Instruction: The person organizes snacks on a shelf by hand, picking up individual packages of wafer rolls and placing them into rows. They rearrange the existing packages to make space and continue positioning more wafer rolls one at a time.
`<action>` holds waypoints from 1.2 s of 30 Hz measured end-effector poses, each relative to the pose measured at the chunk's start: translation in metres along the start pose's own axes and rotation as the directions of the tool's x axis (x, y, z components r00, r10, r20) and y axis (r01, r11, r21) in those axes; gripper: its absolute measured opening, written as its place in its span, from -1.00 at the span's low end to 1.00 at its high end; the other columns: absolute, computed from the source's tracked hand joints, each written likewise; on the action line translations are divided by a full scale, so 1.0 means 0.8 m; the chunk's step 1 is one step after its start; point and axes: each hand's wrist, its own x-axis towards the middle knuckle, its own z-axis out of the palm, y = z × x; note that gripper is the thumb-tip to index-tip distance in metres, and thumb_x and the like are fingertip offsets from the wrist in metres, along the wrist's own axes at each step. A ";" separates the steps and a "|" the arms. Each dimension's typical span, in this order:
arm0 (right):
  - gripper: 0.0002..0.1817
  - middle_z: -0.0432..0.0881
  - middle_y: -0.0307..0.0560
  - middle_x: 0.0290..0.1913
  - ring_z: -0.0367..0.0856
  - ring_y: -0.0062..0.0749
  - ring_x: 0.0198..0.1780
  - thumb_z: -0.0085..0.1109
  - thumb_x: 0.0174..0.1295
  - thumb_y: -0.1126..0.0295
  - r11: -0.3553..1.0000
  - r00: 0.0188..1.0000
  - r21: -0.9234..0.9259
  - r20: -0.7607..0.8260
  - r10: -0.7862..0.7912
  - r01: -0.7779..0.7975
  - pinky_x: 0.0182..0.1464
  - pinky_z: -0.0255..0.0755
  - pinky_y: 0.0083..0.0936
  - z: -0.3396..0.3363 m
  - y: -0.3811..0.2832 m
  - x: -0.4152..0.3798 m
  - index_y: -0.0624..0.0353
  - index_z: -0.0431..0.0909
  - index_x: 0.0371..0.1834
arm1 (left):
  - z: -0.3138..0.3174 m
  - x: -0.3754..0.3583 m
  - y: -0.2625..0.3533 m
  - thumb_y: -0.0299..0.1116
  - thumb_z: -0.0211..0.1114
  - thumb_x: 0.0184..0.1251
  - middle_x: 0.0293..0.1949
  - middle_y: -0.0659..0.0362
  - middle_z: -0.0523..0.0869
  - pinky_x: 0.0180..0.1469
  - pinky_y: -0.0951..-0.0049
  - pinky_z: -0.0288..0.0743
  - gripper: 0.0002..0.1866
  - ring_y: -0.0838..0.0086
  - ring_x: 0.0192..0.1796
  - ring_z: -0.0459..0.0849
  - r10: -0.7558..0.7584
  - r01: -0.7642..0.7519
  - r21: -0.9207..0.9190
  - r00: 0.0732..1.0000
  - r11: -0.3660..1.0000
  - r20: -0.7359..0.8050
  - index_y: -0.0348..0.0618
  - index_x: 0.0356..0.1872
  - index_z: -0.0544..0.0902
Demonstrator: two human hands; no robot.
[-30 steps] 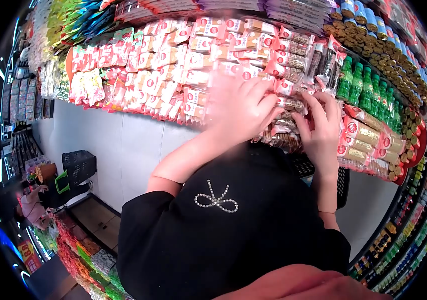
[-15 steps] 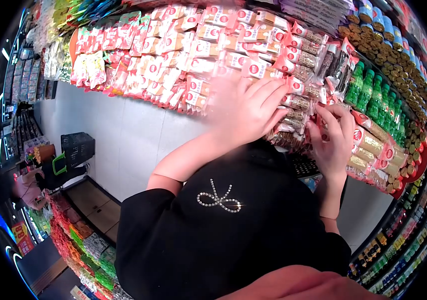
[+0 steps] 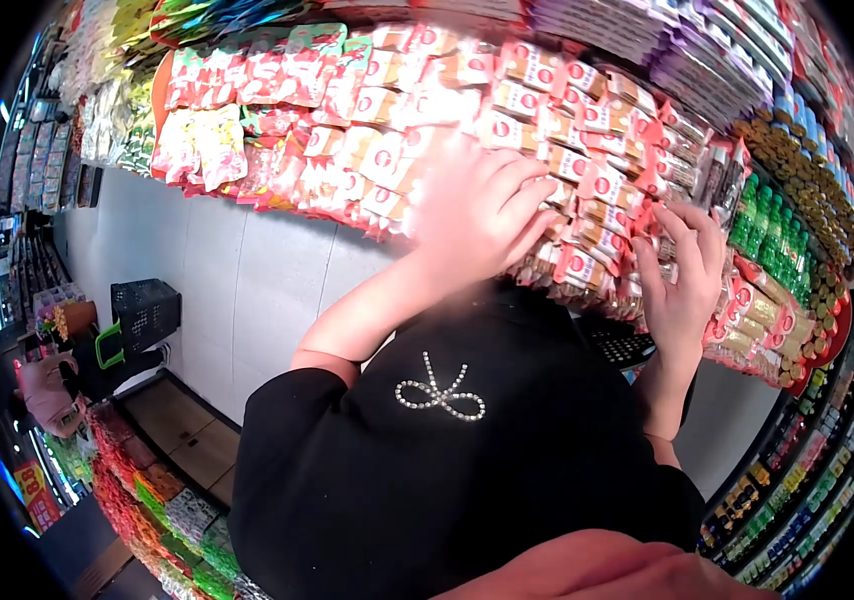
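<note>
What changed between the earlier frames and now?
The gap between the hands widened. The left hand moved leftward along the display, from beside the brown packets to the pale packets; the right hand shows little shift against the green bottles. No clear grab or release visible. Bottles and black basket stayed put.

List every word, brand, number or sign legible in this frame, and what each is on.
Red-and-yellow sign, lower left: large figures, possibly "88", too blurred to confirm.
Wrapped packets: printed characters and round red logos, too small to read.
Green bottles: any lettering too small to read.
Black shirt: no text visible.
</note>
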 end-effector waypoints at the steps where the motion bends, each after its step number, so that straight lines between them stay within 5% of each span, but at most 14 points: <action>1: -0.60 0.52 -0.05 -0.10 0.47 -0.15 -0.05 0.35 -0.09 0.51 1.000 1.000 0.026 0.018 0.016 -0.016 0.02 0.34 -0.31 0.007 -0.010 0.007 0.18 0.56 -0.09 | -0.007 -0.001 -0.008 -0.42 0.40 -0.22 -0.20 0.21 0.60 -0.01 0.29 0.35 -0.67 0.30 -0.11 0.57 -0.002 0.002 0.001 1.000 1.000 -0.021 -0.11 -0.29 0.62; 2: -0.59 0.51 -0.04 -0.09 0.46 -0.14 -0.05 0.34 -0.08 0.51 0.998 0.999 0.052 0.039 0.031 -0.033 0.02 0.34 -0.31 0.014 -0.018 0.013 0.20 0.55 -0.08 | -0.013 -0.003 -0.016 -0.44 0.39 -0.22 -0.20 0.20 0.60 -0.02 0.29 0.36 -0.67 0.29 -0.11 0.57 -0.006 0.007 0.001 0.999 1.000 -0.041 -0.13 -0.29 0.62; 3: -0.60 0.51 -0.02 -0.07 0.45 -0.10 -0.03 0.30 -0.04 0.51 0.999 0.997 0.031 0.068 0.028 -0.030 0.05 0.33 -0.28 0.024 -0.022 0.018 0.23 0.52 -0.06 | -0.026 -0.004 -0.025 -0.37 0.36 0.01 -0.20 0.15 0.59 -0.03 0.27 0.37 -0.75 0.28 -0.07 0.52 0.013 -0.013 -0.003 1.000 1.000 0.001 -0.20 -0.25 0.61; 6: -0.61 0.51 0.00 -0.06 0.44 -0.07 -0.02 0.26 -0.01 0.51 0.989 0.983 -0.146 0.174 0.056 -0.031 0.07 0.32 -0.24 0.057 -0.024 0.025 0.24 0.50 -0.05 | -0.038 -0.011 -0.049 -0.45 0.38 -0.22 -0.19 0.17 0.60 -0.02 0.26 0.39 -0.68 0.26 -0.10 0.57 0.013 -0.013 -0.004 0.999 1.000 -0.036 -0.15 -0.29 0.62; 12: -0.64 0.53 -0.01 -0.07 0.44 -0.06 0.00 0.23 -0.01 0.53 0.956 0.973 -0.262 0.149 0.174 -0.131 0.09 0.31 -0.23 0.080 -0.022 0.029 0.23 0.50 -0.07 | -0.061 -0.017 -0.084 -0.44 0.39 -0.21 -0.19 0.16 0.61 -0.02 0.25 0.39 -0.66 0.22 -0.08 0.56 0.053 -0.056 -0.096 0.998 0.994 -0.033 -0.16 -0.27 0.62; 16: -0.69 0.55 0.01 -0.08 0.46 -0.04 -0.03 0.14 -0.01 0.60 0.965 0.967 -0.216 0.174 0.187 -0.148 0.07 0.32 -0.25 0.076 -0.024 0.036 0.25 0.53 -0.12 | -0.082 -0.016 -0.096 -0.44 0.43 -0.14 -0.18 0.13 0.62 -0.06 0.27 0.38 -0.70 0.22 -0.10 0.57 0.036 -0.031 -0.038 0.990 0.999 0.138 -0.17 -0.28 0.63; 19: -0.66 0.54 0.00 -0.12 0.46 -0.05 -0.05 0.05 -0.06 0.66 0.958 0.970 -0.254 0.161 0.179 -0.135 0.05 0.33 -0.24 0.079 -0.023 0.037 0.24 0.51 -0.14 | -0.079 -0.024 -0.107 -0.45 0.44 -0.11 -0.18 0.12 0.63 -0.09 0.27 0.36 -0.72 0.22 -0.12 0.58 0.099 -0.098 -0.121 0.995 0.988 0.005 -0.17 -0.29 0.63; 27: -0.62 0.51 0.05 -0.09 0.47 -0.04 -0.06 0.07 0.00 0.66 0.976 0.975 -0.117 0.108 0.194 -0.181 0.03 0.36 -0.28 0.066 -0.076 0.044 0.25 0.47 -0.04 | -0.087 -0.026 -0.124 -0.53 0.40 -0.10 -0.20 0.05 0.62 -0.11 0.23 0.43 -0.69 0.14 -0.14 0.58 0.129 -0.107 -0.279 0.990 0.954 0.060 -0.22 -0.22 0.62; 30: -0.57 0.49 0.05 -0.10 0.48 -0.06 -0.07 0.07 -0.03 0.70 0.973 0.969 0.110 0.159 0.186 -0.205 -0.01 0.38 -0.33 0.066 -0.122 0.045 0.25 0.48 0.00 | -0.096 -0.025 -0.111 -0.64 0.31 -0.01 -0.15 0.03 0.61 -0.13 0.33 0.52 -0.58 0.20 -0.12 0.60 0.082 -0.024 -0.542 0.993 0.840 0.084 -0.26 -0.03 0.54; 31: -0.55 0.49 0.04 -0.08 0.47 -0.05 -0.06 0.10 -0.05 0.67 0.979 0.981 0.156 0.162 0.102 -0.128 0.04 0.35 -0.27 0.073 -0.133 0.042 0.25 0.48 0.01 | -0.100 -0.028 -0.105 -0.68 0.24 0.03 -0.10 0.03 0.59 -0.14 0.40 0.54 -0.52 0.27 -0.09 0.60 -0.147 0.399 -0.796 0.915 0.456 0.375 -0.26 0.07 0.46; 32: -0.47 0.52 -0.02 -0.16 0.52 -0.18 -0.16 0.16 -0.17 0.75 0.980 0.982 0.198 0.186 -0.026 -0.011 -0.04 0.39 -0.34 0.077 -0.138 0.048 0.24 0.49 0.00 | -0.103 -0.027 -0.101 -0.73 0.17 0.07 -0.06 0.04 0.58 -0.15 0.46 0.56 -0.45 0.34 -0.07 0.60 -0.182 0.682 -0.725 0.704 -0.098 0.687 -0.27 0.17 0.38; 33: -0.49 0.53 -0.06 -0.22 0.52 -0.18 -0.19 0.18 -0.20 0.75 0.935 0.981 0.348 0.195 -0.008 -0.061 -0.07 0.39 -0.32 0.093 -0.139 0.039 0.23 0.50 -0.06 | -0.109 -0.009 -0.108 -0.77 0.06 0.10 0.02 0.08 0.53 -0.15 0.54 0.55 -0.40 0.48 -0.02 0.58 0.040 0.779 -0.614 0.622 -0.127 0.782 -0.28 0.26 0.27; 34: -0.53 0.53 -0.07 -0.23 0.52 -0.18 -0.23 0.20 -0.23 0.73 0.923 0.968 0.385 0.238 -0.079 -0.019 -0.07 0.38 -0.31 0.101 -0.145 0.043 0.24 0.49 -0.12 | -0.107 -0.008 -0.108 -0.77 0.06 0.10 0.02 0.08 0.53 -0.15 0.54 0.55 -0.40 0.48 -0.02 0.58 0.039 0.781 -0.612 0.621 -0.125 0.783 -0.28 0.26 0.27; 36: -0.59 0.54 -0.08 -0.26 0.52 -0.20 -0.26 0.27 -0.22 0.66 0.949 0.958 0.311 0.254 -0.137 0.053 -0.06 0.37 -0.28 0.106 -0.159 0.053 0.26 0.49 -0.19 | -0.100 -0.012 -0.107 -0.78 0.05 0.11 0.03 0.11 0.53 -0.16 0.54 0.55 -0.40 0.51 -0.03 0.58 0.045 0.721 -0.487 0.538 0.493 0.842 -0.28 0.25 0.28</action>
